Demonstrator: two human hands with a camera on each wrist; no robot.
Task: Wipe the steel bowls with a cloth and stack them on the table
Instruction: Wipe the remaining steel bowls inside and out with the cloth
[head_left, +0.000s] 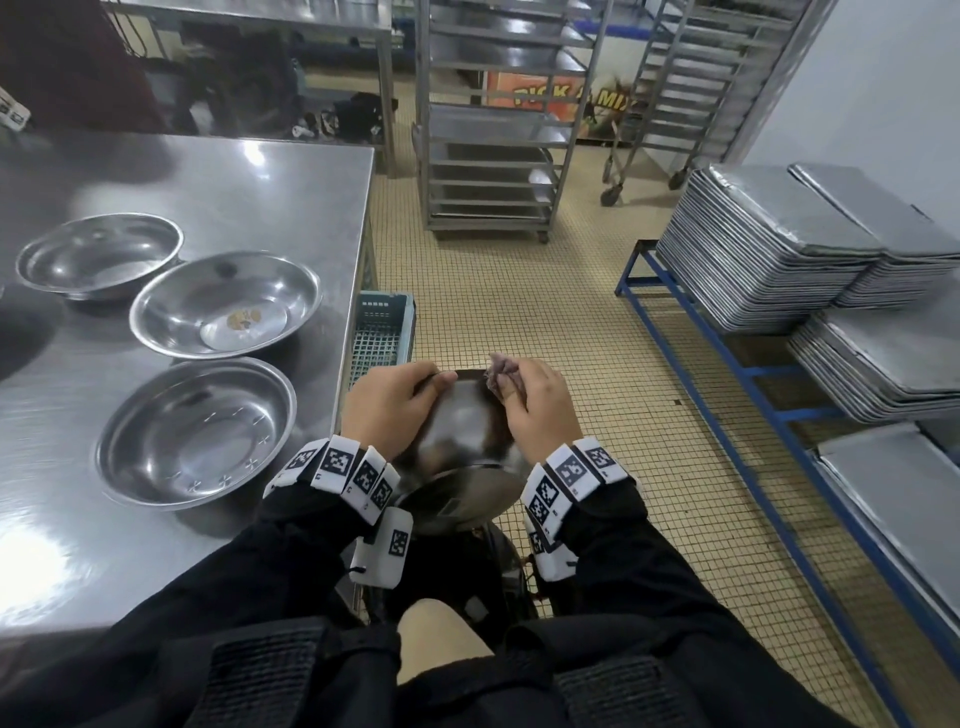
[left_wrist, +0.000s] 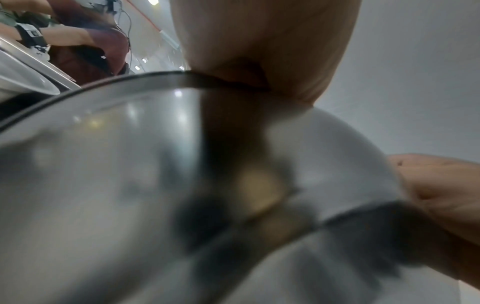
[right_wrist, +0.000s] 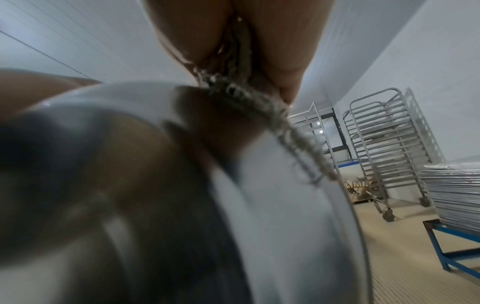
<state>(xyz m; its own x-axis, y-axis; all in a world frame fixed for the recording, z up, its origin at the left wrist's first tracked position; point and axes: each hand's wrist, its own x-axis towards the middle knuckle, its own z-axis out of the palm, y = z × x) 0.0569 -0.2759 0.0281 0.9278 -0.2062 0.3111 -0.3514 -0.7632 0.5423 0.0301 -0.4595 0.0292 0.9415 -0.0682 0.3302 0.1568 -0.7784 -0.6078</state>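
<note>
Held bowl (head_left: 462, 421): steel, off the table, in front of the person's body above the tiled floor, just right of the table's near right edge; tilted, inside facing up toward the head camera.
Left hand (head_left: 387, 410): fingers curled over the held bowl's left rim, thumb on the inside; gripping it.
Right hand (head_left: 535, 410): fingers closed around the cloth, pressing it against the far right part of the held bowl's rim and inner wall.
Cloth (head_left: 501, 371): small, grey-purple, bunched; a tuft sticks out past the right hand's fingers at the far side; the right wrist view shows its coarse weave lying on the bowl's rim.
Table (head_left: 260, 176): steel top, left of the person.
Near bowl (head_left: 195, 434): steel, upright on the table, nearest the person, standing alone.
Middle bowl (head_left: 226, 304): steel, upright, just beyond the near bowl; brownish residue on its flat bottom.
Far bowl (head_left: 98, 254): steel, upright, to the far left, its rim very close to the middle bowl's; contact cannot be told.
Crate (head_left: 382, 338): teal plastic lattice, on the floor by the table's right edge.
Tray racks (head_left: 498, 119): wheeled steel frames at the far side.
Tray stacks (head_left: 779, 244): steel trays piled on a blue frame, right.
</note>
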